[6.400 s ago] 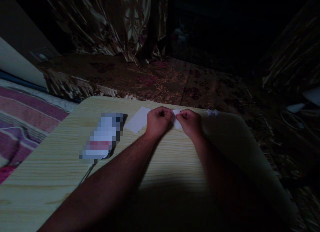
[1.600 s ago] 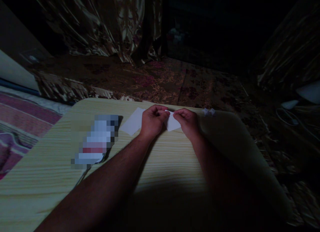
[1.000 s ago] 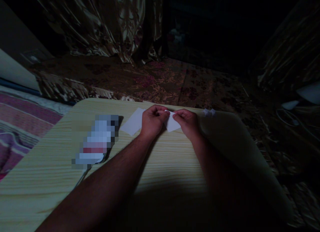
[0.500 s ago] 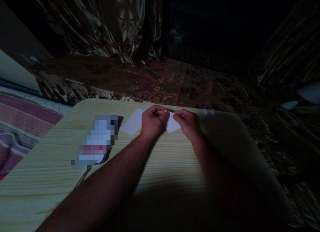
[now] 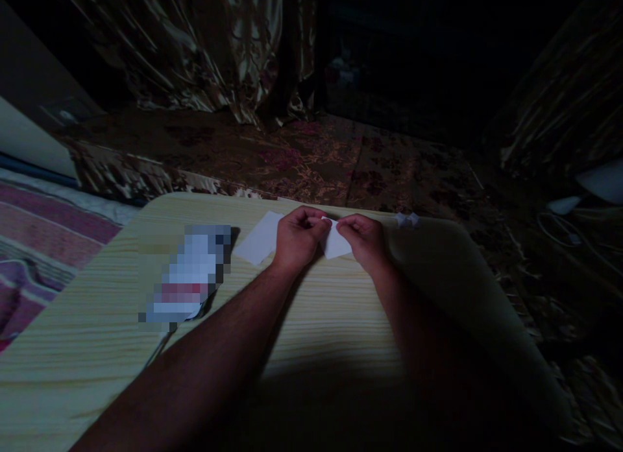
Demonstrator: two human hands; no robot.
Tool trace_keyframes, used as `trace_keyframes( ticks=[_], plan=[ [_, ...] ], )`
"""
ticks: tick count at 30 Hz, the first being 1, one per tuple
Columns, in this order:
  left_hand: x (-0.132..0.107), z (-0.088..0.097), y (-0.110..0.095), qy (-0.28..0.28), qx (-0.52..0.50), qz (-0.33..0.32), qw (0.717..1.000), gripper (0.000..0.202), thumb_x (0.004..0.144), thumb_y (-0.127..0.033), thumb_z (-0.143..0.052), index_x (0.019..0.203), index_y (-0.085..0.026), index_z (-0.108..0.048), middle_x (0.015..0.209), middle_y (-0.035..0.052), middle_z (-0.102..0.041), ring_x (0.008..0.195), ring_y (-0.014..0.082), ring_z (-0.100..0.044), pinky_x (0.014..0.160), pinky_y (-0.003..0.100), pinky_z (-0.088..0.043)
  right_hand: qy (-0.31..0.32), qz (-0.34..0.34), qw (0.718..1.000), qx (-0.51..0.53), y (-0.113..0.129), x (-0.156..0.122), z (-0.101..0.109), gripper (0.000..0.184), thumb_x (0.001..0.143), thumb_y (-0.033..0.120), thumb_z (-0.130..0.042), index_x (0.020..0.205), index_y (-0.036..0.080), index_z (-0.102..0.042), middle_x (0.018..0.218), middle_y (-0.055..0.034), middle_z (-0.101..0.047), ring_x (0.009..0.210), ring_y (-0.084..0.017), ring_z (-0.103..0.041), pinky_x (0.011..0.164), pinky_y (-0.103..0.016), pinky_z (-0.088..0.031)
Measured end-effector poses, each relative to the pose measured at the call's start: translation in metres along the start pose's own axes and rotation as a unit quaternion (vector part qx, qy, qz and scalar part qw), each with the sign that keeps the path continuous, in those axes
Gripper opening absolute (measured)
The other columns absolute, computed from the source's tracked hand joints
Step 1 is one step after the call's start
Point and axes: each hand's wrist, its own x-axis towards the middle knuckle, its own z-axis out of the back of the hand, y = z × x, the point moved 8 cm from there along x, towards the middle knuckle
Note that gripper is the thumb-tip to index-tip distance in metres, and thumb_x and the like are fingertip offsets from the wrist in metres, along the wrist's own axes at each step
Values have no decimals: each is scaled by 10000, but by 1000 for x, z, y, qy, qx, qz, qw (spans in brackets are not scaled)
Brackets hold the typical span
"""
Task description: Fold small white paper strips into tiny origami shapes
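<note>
Near the far edge of the table, a small white piece of paper (image 5: 337, 246) is pinched between both my hands. My left hand (image 5: 298, 235) grips its upper left part with thumb and fingers closed. On its upper right side, my right hand (image 5: 363, 235) holds it the same way. The fingers cover part of the paper's top edge. Another white sheet of paper (image 5: 257, 239) lies flat on the table, just left of my left hand and partly behind it.
A phone-like object (image 5: 187, 270), blurred by pixels, lies on the wood-grain table (image 5: 331, 329) at left with a cable attached. Small white folded pieces (image 5: 406, 220) sit near the far right edge. Striped bedding (image 5: 39, 244) is at left; patterned fabric (image 5: 292, 154) lies beyond the table.
Hardly anything differs. The fingers have shifted very slightly on the paper, and both hands keep their place.
</note>
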Motion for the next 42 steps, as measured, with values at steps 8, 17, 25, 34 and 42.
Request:
trace_keyframes(
  ticks=[8, 17, 25, 34, 42],
  plan=[
    [0, -2, 2, 17, 7, -6, 1000, 203, 659, -291, -740, 796, -152, -685, 620, 0, -631, 516, 92, -507, 514, 213, -403, -2, 3, 1000, 2, 0, 0, 0, 177, 701, 359, -667, 726, 184, -662, 597, 10, -623, 518, -122, -531, 482, -236, -383],
    [1, -7, 10, 54, -23, 32, 998, 210, 637, -320, -761, 724, -154, -667, 639, 8, -645, 535, 111, -544, 528, 229, -425, -11, 25, 999, -17, 2, 1, 2, 183, 708, 372, -650, 722, 189, -655, 595, 12, -615, 537, -130, -539, 498, -241, -396],
    [4, -4, 14, 58, -50, 20, 997, 200, 636, -305, -758, 641, -149, -633, 664, 28, -669, 598, 127, -587, 598, 254, -465, 5, 36, 999, -15, 2, 1, -1, 163, 724, 356, -644, 723, 194, -651, 591, 17, -602, 532, -126, -527, 493, -240, -383],
    [4, -5, 13, 61, -94, 32, 993, 115, 619, -210, -750, 618, -153, -650, 662, 24, -681, 600, 127, -595, 616, 265, -469, 17, 38, 999, -6, 2, 1, -2, 153, 727, 343, -641, 725, 190, -644, 603, 18, -603, 537, -120, -525, 505, -239, -387],
    [6, -4, 15, 52, -99, 37, 993, 148, 606, -229, -770, 609, -145, -647, 628, 11, -656, 570, 113, -554, 558, 241, -419, 25, 33, 999, -11, 1, 1, -4, 145, 718, 327, -635, 730, 183, -637, 602, 21, -598, 544, -115, -524, 499, -227, -382]
  ],
)
